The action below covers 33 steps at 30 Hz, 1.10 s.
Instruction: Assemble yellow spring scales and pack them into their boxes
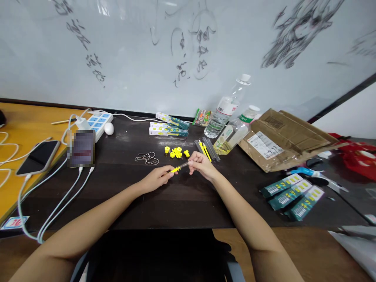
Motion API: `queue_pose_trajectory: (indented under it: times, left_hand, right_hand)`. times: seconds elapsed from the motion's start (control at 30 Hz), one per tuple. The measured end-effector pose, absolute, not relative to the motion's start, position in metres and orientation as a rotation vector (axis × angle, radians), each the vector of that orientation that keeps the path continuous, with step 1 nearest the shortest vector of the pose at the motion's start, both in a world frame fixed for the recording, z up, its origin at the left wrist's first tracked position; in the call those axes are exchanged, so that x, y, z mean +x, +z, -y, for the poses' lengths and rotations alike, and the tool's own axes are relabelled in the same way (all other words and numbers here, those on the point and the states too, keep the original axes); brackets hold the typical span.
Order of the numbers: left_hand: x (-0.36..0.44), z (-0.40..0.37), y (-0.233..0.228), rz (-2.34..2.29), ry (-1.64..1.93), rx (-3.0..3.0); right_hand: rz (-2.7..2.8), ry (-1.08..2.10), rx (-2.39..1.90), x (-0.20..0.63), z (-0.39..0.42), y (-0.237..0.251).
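Observation:
My left hand (157, 179) is closed around a yellow plastic rod (174, 170), which points up and to the right. A thin metal spring (183, 165) sits at the rod's far end. My right hand (201, 164) pinches the spring's tip between thumb and fingers. Just beyond the hands lies a group of small yellow plastic caps (176, 152). To their left are several bent wire pieces (147, 158). Yellow rods (205, 150) and dark clear tubes (212, 149) lie past my right hand.
Printed boxes (169, 129) lie at the back; several more boxes (305, 201) lie at right. Two bottles (225, 113) and a cardboard parcel (282, 137) stand back right. A power strip (101, 123), phones (38, 156) and white cables (61, 207) occupy the left.

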<state>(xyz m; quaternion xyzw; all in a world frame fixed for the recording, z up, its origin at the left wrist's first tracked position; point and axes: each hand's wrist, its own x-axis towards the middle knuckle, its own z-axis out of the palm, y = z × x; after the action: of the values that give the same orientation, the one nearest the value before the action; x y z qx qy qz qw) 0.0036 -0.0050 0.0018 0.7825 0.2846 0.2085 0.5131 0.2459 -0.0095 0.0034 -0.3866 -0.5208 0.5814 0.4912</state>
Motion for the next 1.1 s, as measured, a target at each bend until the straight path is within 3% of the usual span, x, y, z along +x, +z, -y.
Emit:
queue_pose_trajectory:
  times: [0.23, 0.5, 1.1]
  left_hand:
    - [-0.003, -0.004, -0.006, -0.734, 0.53, 1.894]
    - [0.0, 0.001, -0.009, -0.738, 0.363, 1.798]
    - [0.008, 0.007, -0.003, -0.713, 0.567, 2.002]
  right_hand:
    - [1.0, 1.11, -0.855, 0.28, 0.0, 0.017]
    - [1.418, 1.494, -0.951, 0.227, 0.018, -0.007]
    - [1.495, 1.282, -1.004, 0.21, 0.026, -0.007]
